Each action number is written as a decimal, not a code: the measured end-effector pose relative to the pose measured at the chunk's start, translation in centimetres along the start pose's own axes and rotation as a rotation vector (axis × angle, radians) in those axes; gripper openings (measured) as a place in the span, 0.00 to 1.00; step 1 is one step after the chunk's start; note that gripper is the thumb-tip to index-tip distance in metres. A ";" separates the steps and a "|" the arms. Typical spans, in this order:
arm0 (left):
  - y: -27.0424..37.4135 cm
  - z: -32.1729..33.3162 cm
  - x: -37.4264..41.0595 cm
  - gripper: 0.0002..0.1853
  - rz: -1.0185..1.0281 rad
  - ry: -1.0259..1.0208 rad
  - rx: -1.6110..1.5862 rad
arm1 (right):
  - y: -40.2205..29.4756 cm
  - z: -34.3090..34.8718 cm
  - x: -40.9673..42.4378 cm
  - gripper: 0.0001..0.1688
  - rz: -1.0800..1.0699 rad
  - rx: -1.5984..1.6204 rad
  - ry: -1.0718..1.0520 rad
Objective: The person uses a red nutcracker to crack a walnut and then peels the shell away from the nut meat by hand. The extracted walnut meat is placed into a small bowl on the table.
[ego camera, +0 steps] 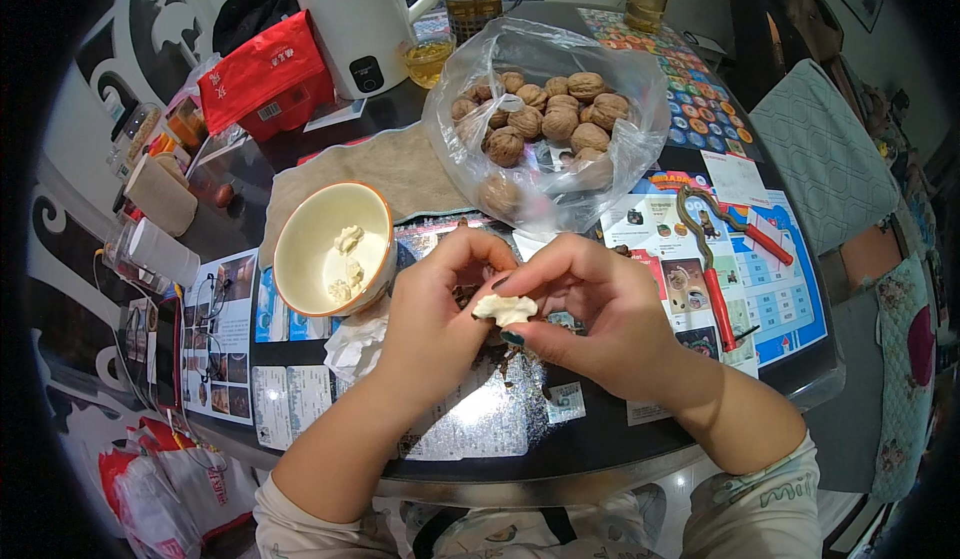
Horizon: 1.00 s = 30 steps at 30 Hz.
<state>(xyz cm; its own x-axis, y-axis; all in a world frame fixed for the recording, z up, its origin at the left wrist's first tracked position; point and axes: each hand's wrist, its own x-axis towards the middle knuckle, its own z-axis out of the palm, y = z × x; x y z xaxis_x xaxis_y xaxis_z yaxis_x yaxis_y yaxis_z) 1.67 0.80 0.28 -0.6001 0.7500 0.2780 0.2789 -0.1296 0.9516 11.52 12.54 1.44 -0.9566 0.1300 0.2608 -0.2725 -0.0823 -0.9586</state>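
Between my two hands, over the middle of the table, is a pale peeled walnut kernel (504, 310). My right hand (600, 311) pinches it with thumb and fingers. The fingers of my left hand (446, 307) curl against its other side. Dark bits of shell or skin (510, 364) lie on the table beneath. Left of my hands, a cream bowl with an orange rim (300, 259) holds several pale kernel pieces (346, 274). Beyond my hands, a clear plastic bag (637, 116) stands open with many whole walnuts (559, 122) inside.
A nutcracker with red handles (721, 311) lies on printed sheets at the right. Crumpled tissue (360, 345) is beside the bowl, and a brown cloth (375, 172) lies behind it. A white kettle (352, 26), a glass cup of tea (429, 62) and a red pouch (262, 78) stand farther back.
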 end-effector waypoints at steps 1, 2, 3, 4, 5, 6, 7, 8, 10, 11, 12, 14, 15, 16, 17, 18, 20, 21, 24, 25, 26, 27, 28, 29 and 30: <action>0.0 0.1 0.0 0.06 0.001 -0.022 0.012 | 0.0 0.1 0.1 0.11 -0.012 0.067 0.034; 0.1 0.0 0.0 0.07 0.027 0.005 0.047 | 0.1 0.2 0.2 0.12 -0.025 0.135 0.069; 0.0 -0.1 0.1 0.06 0.025 0.023 0.062 | 0.2 0.3 0.3 0.12 -0.038 0.202 0.103; -0.1 -0.1 0.1 0.06 0.022 0.042 0.076 | 0.1 0.1 0.3 0.13 -0.013 0.214 0.118; -0.2 -0.2 0.1 0.06 0.020 0.060 0.091 | 0.0 -0.2 0.3 0.13 0.012 0.226 0.133; -0.3 -0.3 0.1 0.06 0.021 0.049 0.086 | 0.0 -0.4 0.4 0.13 0.038 0.239 0.147; -0.3 -0.4 0.2 0.06 0.048 0.049 0.100 | 0.0 -0.3 0.4 0.13 0.038 0.247 0.156; -0.3 -0.5 0.2 0.05 0.075 0.050 0.114 | 0.0 -0.2 0.4 0.13 0.038 0.256 0.166; -0.4 -0.6 0.3 0.05 0.130 0.041 0.153 | 0.0 -0.3 0.4 0.13 0.039 0.252 0.181; -0.3 -0.8 0.4 0.05 0.158 0.034 0.179 | 0.0 -0.3 0.4 0.12 0.039 0.241 0.186; -0.3 -0.9 0.4 0.04 0.186 0.028 0.207 | 0.0 -0.3 0.4 0.12 0.039 0.231 0.189; -0.3 -0.5 0.4 0.04 0.193 0.117 0.173 | 0.0 -0.3 0.3 0.12 0.059 0.197 0.209; -0.3 -0.4 0.4 0.04 0.196 0.162 0.156 | 0.0 -0.3 0.3 0.12 0.069 0.180 0.219; -0.2 -0.4 0.4 0.05 0.210 0.163 0.172 | 0.0 -0.3 0.3 0.12 0.067 0.160 0.223; -0.2 -0.5 0.3 0.05 0.224 0.164 0.188 | 0.0 -0.3 0.3 0.12 0.065 0.141 0.226; -0.2 -0.6 0.4 0.05 0.239 0.165 0.203 | 0.0 -0.3 0.3 0.12 0.063 0.120 0.231; 0.2 -0.5 0.3 0.05 0.217 0.168 0.203 | 0.1 -0.1 0.3 0.12 0.041 0.129 0.243; 0.3 -0.5 0.2 0.05 0.206 0.169 0.203 | 0.2 0.0 0.4 0.12 0.030 0.133 0.249; 0.5 -0.5 0.3 0.04 0.219 0.181 0.258 | 0.3 0.0 0.4 0.13 0.035 0.101 0.247; 0.4 -0.5 0.3 0.04 0.230 0.183 0.261 | 0.3 0.0 0.4 0.13 0.033 0.088 0.248; 0.2 -0.6 0.3 0.04 0.242 0.186 0.265 | 0.3 0.0 0.3 0.13 0.032 0.074 0.249; 0.1 -0.7 0.3 0.04 0.253 0.188 0.268 | 0.3 0.0 0.3 0.13 0.030 0.060 0.250; 0.1 -0.7 0.3 0.05 0.243 0.188 0.268 | 0.3 0.0 0.3 0.13 0.032 0.051 0.250; 0.2 -0.7 0.3 0.05 0.233 0.188 0.267 | 0.2 0.0 0.3 0.13 0.033 0.041 0.249; 0.2 -0.7 0.3 0.05 0.223 0.189 0.266 | 0.2 0.0 0.3 0.13 0.034 0.032 0.249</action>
<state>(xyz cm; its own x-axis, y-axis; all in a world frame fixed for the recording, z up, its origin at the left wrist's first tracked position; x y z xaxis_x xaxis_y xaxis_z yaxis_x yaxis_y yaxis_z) 1.07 0.55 0.61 -0.6233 0.5868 0.5169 0.5877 -0.0847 0.8046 11.20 12.58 1.35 -0.9115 0.3657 0.1885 -0.2475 -0.1213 -0.9613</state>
